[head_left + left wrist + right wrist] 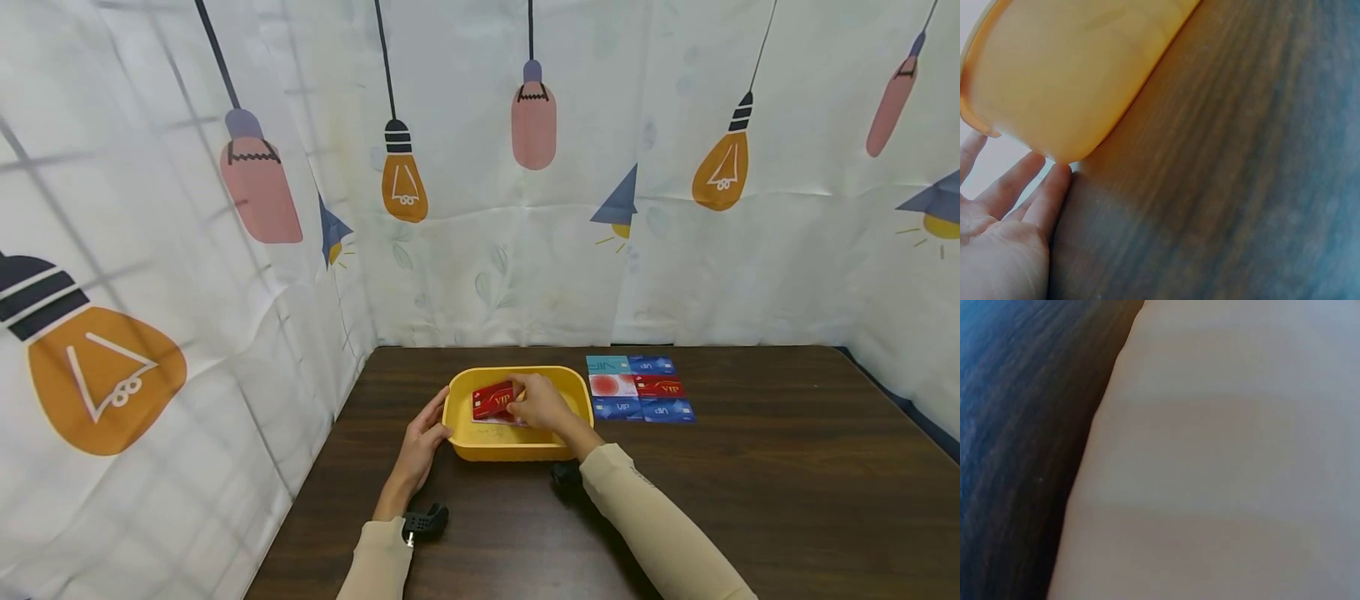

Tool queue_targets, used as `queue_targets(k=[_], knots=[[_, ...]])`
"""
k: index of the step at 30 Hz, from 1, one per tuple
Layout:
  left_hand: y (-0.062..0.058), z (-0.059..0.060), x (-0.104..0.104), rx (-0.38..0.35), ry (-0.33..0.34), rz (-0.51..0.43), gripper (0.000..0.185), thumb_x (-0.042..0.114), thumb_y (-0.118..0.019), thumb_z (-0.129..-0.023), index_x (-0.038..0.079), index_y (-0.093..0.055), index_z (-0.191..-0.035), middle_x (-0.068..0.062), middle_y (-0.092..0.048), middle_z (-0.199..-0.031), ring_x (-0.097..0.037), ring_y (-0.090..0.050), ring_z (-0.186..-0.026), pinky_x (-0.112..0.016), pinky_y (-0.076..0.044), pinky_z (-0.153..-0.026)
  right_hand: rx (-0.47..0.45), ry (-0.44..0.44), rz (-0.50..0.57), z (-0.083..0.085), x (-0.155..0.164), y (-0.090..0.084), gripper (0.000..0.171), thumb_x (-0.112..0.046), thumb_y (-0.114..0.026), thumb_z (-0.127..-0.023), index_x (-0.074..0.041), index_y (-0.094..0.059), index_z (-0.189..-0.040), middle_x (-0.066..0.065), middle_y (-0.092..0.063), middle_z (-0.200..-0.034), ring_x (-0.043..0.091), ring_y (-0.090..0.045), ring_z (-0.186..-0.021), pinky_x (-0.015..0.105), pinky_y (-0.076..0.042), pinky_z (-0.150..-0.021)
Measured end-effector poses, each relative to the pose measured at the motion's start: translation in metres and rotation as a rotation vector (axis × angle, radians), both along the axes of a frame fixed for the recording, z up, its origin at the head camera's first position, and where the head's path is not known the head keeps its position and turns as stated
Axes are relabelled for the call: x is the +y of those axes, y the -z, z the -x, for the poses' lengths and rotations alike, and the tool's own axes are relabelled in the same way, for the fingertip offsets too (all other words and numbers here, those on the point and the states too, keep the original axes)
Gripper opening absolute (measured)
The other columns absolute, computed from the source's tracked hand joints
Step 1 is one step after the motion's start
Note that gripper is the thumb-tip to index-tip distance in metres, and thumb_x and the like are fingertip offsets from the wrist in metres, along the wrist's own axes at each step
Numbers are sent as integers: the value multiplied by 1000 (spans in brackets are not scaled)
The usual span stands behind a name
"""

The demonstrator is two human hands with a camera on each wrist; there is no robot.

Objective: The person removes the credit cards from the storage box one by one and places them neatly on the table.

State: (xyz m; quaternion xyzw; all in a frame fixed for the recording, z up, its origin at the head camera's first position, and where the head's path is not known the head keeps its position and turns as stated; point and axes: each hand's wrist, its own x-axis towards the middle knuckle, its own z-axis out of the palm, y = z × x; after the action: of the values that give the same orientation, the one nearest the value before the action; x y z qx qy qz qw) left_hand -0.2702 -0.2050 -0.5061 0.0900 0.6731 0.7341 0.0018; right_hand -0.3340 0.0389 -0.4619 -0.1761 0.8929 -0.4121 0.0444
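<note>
A yellow plastic tray [517, 452] stands on the dark table. My left hand [420, 452] rests against the tray's left end, and in the left wrist view its fairly straight fingers [1054, 194] touch the wall. Inside the tray my right hand [543, 404] pinches a red VIP card [491, 402] by its right side. At least one other card, mostly covered, shows its lower edge beneath the red one. The right wrist view holds only a beige sleeve [1210, 456] and table, so the right hand is out of sight there.
Several cards lie side by side right of the tray: a teal card [606, 364], blue VIP cards [667, 410], a white card with a red circle [612, 385] and another red VIP card [660, 387]. A patterned curtain [480, 275] hangs behind the wooden table [787, 483].
</note>
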Motion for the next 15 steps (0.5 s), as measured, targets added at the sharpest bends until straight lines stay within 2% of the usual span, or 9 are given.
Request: queue_targets(k=[10,15], knots=[[-1,1,1,20,3,13,67,-6,-47,-95,13,-38,-159,-23,-43,-157,-41,-47,-136,-22,-52,-99,7,22,83,-5,2,-4,58,-11,-73,-92,-7,-56,-147,6,-66,-99,17,-55,-69,26,-46,-55],[0,1,0,19,-2,17,67,-6,-47,-95,13,-38,-159,-23,-43,-158,-40,-47,-137,-23,-52,-100,15,26,102,-9,5,-9,58,-12,-73,-93,-6,-54,-148,6,-66,-102,18,-56,-74,25,-50,-59]])
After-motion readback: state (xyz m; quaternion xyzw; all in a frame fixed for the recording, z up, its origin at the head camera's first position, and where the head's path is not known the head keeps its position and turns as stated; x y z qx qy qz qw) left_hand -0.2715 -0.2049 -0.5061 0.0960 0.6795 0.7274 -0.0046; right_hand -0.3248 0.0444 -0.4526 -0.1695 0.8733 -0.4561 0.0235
